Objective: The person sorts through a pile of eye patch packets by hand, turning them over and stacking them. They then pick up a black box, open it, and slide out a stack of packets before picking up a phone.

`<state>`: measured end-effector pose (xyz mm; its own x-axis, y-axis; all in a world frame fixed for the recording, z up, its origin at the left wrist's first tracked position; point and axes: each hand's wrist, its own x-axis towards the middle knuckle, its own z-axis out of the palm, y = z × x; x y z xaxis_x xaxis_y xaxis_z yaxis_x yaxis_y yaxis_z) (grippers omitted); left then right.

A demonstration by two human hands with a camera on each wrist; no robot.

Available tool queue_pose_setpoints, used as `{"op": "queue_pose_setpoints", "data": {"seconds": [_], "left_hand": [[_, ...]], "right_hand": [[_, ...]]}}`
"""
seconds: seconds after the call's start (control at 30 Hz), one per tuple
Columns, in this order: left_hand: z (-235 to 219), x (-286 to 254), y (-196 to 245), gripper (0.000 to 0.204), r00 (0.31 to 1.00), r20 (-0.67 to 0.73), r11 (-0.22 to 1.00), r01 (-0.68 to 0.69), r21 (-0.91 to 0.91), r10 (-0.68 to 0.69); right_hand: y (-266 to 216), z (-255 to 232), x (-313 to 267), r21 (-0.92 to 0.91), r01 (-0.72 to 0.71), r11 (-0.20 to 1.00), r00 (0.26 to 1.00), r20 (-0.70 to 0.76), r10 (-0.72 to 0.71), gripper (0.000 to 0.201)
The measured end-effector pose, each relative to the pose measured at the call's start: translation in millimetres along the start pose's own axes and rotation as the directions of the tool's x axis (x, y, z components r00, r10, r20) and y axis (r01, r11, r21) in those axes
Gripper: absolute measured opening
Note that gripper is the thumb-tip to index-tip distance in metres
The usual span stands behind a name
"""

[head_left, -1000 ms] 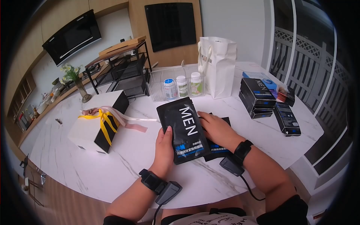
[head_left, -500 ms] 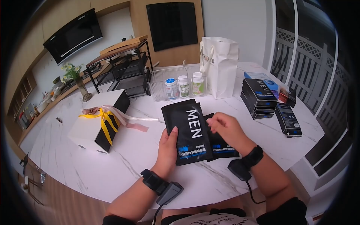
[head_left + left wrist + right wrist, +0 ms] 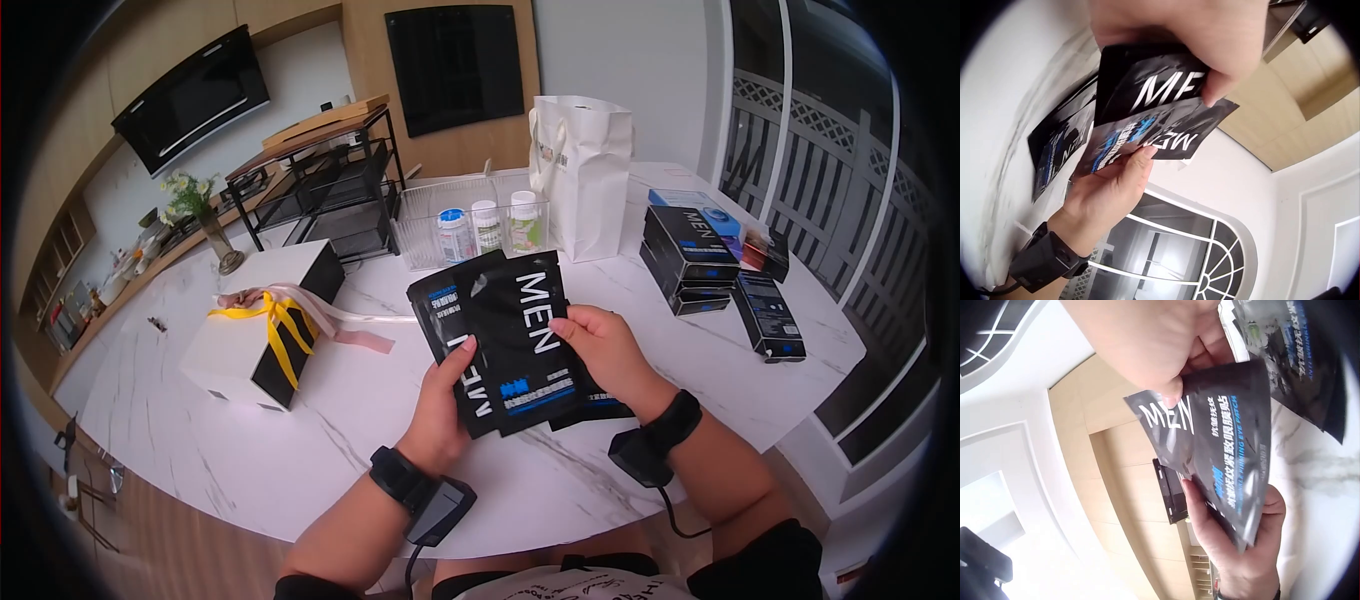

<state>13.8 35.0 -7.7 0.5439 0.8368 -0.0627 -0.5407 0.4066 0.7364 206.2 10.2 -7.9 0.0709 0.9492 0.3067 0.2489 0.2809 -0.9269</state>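
Note:
My left hand (image 3: 435, 400) holds black foil eye patch sachets in front of me, with its thumb across the face of one sachet (image 3: 450, 305) whose "MEN" lettering is upside down. Overlapping that one is a front sachet (image 3: 535, 375) with "MEN" upright. My right hand (image 3: 605, 350) pinches this front sachet by its right edge; in the right wrist view the thumb lies on the lettering of the sachet (image 3: 1229, 437). More black sachets (image 3: 600, 408) lie on the table under the right hand, partly hidden by it and by the front sachet.
A white and black box (image 3: 230, 365) with yellow and pink ribbon stands left. Behind are a clear bin (image 3: 415, 225) with several bottles and a white paper bag (image 3: 590, 190). Black "MEN" boxes (image 3: 690, 250) are stacked at right, one more (image 3: 768, 315) lying beside them.
My right hand leaves the sachets on the table and takes the right edge of the front held sachet. That sachet has shifted right, uncovering the upside-down one.

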Motion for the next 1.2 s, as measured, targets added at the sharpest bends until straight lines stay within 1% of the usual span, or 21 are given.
{"op": "queue_pose_setpoints", "data": {"seconds": [0.03,0.1,0.17,0.23,0.43,0.5,0.53,0.57,0.6,0.67,0.7,0.77,0.8,0.87,0.9,0.97,1.0,1.03,1.07,1.1,1.2], "left_hand": [[2,-2,2,0.033,0.998,0.027,0.998,0.049,-0.026,-0.048],[-4,1,-3,0.040,0.998,0.049,0.999,0.046,0.019,-0.047],[-3,1,-6,0.035,0.998,0.035,0.996,0.057,-0.074,-0.055],[-2,1,-6,0.037,0.998,0.048,0.994,0.053,-0.091,-0.049],[-1,0,-2,0.038,0.999,0.042,0.992,0.012,-0.129,-0.006],[-2,0,-2,0.038,0.999,0.043,0.993,0.004,-0.121,0.002],[-2,0,-2,0.037,0.999,0.045,0.994,-0.004,-0.113,0.009],[-1,0,-2,0.037,0.999,0.045,0.994,-0.005,-0.113,0.010],[0,-1,-2,0.037,0.999,0.035,0.993,-0.028,-0.111,0.032],[0,-1,-1,0.037,0.998,0.025,0.992,-0.052,-0.111,0.055],[0,-1,0,0.036,0.998,0.017,0.992,-0.063,-0.110,0.066],[0,-1,0,0.036,0.997,0.009,0.991,-0.076,-0.111,0.077],[1,-1,0,0.034,0.997,0.017,0.990,-0.071,-0.121,0.074],[0,0,-2,0.033,0.997,0.026,0.989,-0.069,-0.133,0.073],[-2,1,-4,0.031,0.998,0.009,0.990,-0.065,-0.122,0.067],[-4,3,-7,0.030,0.998,-0.008,0.992,-0.061,-0.111,0.060],[-4,3,-8,0.029,0.997,-0.044,0.996,-0.062,-0.062,0.060],[-4,4,-8,0.028,0.995,-0.080,0.998,-0.063,-0.013,0.062],[-3,4,-9,0.028,0.994,-0.101,0.999,-0.045,0.014,0.046],[-3,4,-10,0.028,0.994,-0.103,0.999,-0.046,0.015,0.047],[2,2,-11,0.029,0.995,-0.082,0.991,-0.041,0.127,0.051]], "right_hand": [[6,0,2,0.095,0.002,0.996,1.000,-0.013,-0.001,0.019],[10,-2,4,0.069,-0.006,0.998,0.999,0.038,0.003,0.020],[8,1,5,0.111,0.156,0.982,0.986,-0.073,-0.148,0.019],[5,-5,8,0.283,0.152,0.947,0.988,-0.065,-0.139,0.020],[27,-30,21,0.234,0.148,0.961,0.976,-0.190,-0.104,0.025],[36,-36,20,0.032,-0.090,0.995,0.988,-0.126,0.094,0.033],[44,-37,21,-0.090,-0.120,0.989,0.986,-0.130,0.107,0.042],[47,-37,19,-0.091,-0.119,0.989,0.986,-0.130,0.107,0.042],[46,-36,17,-0.254,-0.117,0.960,0.988,-0.125,0.088,0.046],[21,-31,9,-0.585,-0.177,0.792,0.982,-0.154,0.105,0.051],[22,-31,9,-0.586,-0.176,0.791,0.983,-0.153,0.105,0.051],[27,-30,8,-0.766,-0.055,0.640,0.991,-0.120,-0.059,0.047],[25,-30,6,-0.767,-0.054,0.639,0.991,-0.119,-0.059,0.047],[20,-28,4,-0.838,0.025,0.546,0.957,-0.137,-0.254,0.033],[20,-27,6,-0.838,0.025,0.546,0.957,-0.137,-0.255,0.033],[19,-26,11,-0.567,0.107,0.817,0.955,-0.170,-0.243,0.021],[14,-24,10,-0.567,0.107,0.817,0.955,-0.170,-0.243,0.021],[6,-21,8,-0.257,0.016,0.966,0.989,-0.135,-0.052,0.016],[1,-17,7,0.074,-0.117,0.990,0.992,-0.036,0.120,0.012],[2,-12,7,0.076,-0.117,0.990,0.992,-0.034,0.120,0.012],[-3,-1,-2,-0.122,-0.001,0.992,0.999,0.041,0.006,0.020]]}}
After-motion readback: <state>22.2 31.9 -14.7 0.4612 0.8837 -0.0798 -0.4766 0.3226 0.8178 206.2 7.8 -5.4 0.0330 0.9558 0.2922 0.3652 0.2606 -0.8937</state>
